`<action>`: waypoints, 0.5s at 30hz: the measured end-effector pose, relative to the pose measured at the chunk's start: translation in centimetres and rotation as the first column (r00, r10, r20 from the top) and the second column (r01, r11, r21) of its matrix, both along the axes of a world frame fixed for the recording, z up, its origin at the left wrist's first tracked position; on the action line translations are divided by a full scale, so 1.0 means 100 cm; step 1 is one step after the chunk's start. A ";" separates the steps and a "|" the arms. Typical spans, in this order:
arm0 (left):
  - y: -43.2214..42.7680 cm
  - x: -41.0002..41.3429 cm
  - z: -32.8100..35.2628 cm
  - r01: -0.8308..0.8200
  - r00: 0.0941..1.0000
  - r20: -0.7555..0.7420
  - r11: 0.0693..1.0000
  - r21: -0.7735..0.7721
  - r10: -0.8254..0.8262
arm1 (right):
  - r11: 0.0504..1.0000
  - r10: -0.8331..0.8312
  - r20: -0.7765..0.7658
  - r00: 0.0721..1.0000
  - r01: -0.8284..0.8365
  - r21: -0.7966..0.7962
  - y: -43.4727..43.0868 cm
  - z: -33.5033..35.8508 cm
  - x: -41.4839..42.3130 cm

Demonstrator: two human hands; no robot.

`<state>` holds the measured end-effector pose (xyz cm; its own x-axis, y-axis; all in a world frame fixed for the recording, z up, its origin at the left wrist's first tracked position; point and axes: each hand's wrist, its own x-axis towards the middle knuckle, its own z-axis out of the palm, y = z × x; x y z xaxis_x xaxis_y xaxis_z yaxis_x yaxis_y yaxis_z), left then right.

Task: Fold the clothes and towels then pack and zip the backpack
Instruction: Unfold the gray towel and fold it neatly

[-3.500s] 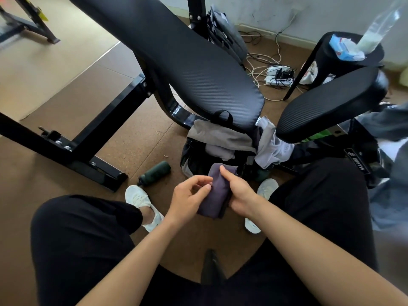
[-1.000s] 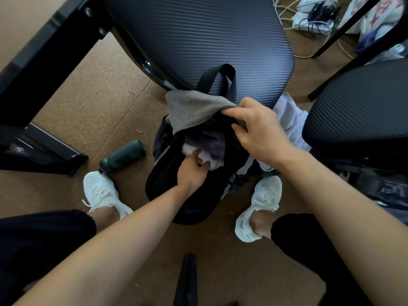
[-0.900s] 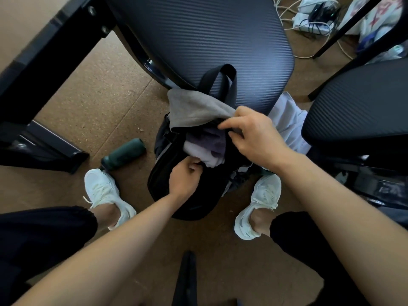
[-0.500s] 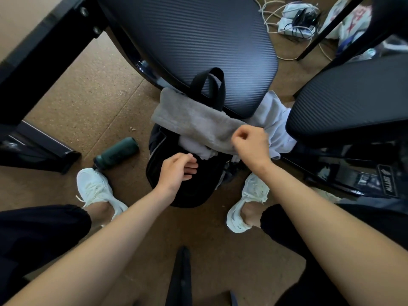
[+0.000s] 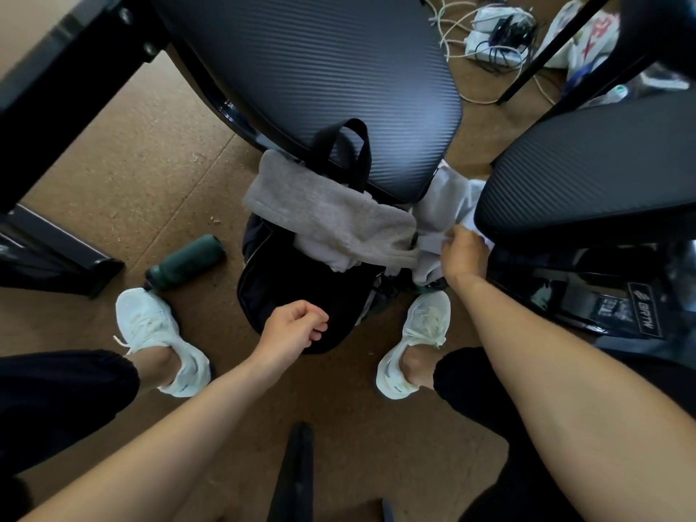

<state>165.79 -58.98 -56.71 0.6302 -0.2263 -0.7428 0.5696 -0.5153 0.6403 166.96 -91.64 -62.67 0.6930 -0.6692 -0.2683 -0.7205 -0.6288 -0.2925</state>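
A black backpack (image 5: 286, 288) stands on the floor between my feet, its top handle leaning on a bench pad. A grey towel (image 5: 331, 216) lies draped across its open mouth, with a pale folded cloth peeking out underneath. To the right a white garment (image 5: 448, 205) hangs in the gap between the two pads. My right hand (image 5: 463, 254) is closed on the lower edge of that white garment. My left hand (image 5: 293, 325) hovers over the front of the backpack, fingers loosely curled, holding nothing. The purple cloth is hidden.
Two black padded bench sections (image 5: 320, 69) (image 5: 587, 171) loom over the bag. A dark green bottle (image 5: 184, 261) lies on the cork floor to the left. My white shoes (image 5: 158, 337) (image 5: 418, 340) flank the bag. Cables and a power strip (image 5: 493, 35) lie at the back.
The purple cloth went into the backpack. My left hand drew back out of the bag. My right hand let go of the grey towel and moved right to the white garment.
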 end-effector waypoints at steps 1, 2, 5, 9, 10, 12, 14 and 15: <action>0.002 -0.001 0.000 0.067 0.997 0.031 0.998 0.018 -0.068 | 1.000 0.007 0.007 1.000 -0.007 -0.021 0.004 0.007 -0.004; 0.004 -0.002 0.001 0.175 0.980 0.086 0.983 0.051 -0.179 | 0.999 0.015 0.010 1.000 -0.014 -0.044 0.009 0.015 -0.009; 0.009 -0.002 0.014 0.489 0.833 0.209 0.858 0.160 -0.513 | 0.996 -0.001 0.044 0.999 0.005 -0.085 0.022 0.043 -0.025; 0.011 0.003 0.045 0.620 0.674 0.306 0.740 0.261 -0.673 | 0.993 -0.097 0.186 0.978 0.107 -0.044 0.042 0.088 -0.044; 0.012 0.004 0.052 0.631 0.641 0.339 0.724 0.278 -0.688 | 0.992 -0.116 0.221 0.968 0.126 -0.032 0.049 0.099 -0.050; 0.015 0.004 0.068 0.645 0.586 0.399 0.704 0.297 -0.706 | 0.988 -0.147 0.313 0.938 0.157 -0.005 0.066 0.125 -0.060; 0.020 0.003 0.084 0.659 0.514 0.448 0.671 0.340 -0.732 | 0.984 -0.173 0.430 0.886 0.173 0.039 0.086 0.153 -0.069; 0.022 0.002 0.093 0.663 0.470 0.471 0.651 0.370 -0.747 | 0.984 -0.174 0.493 0.852 0.163 0.064 0.095 0.166 -0.074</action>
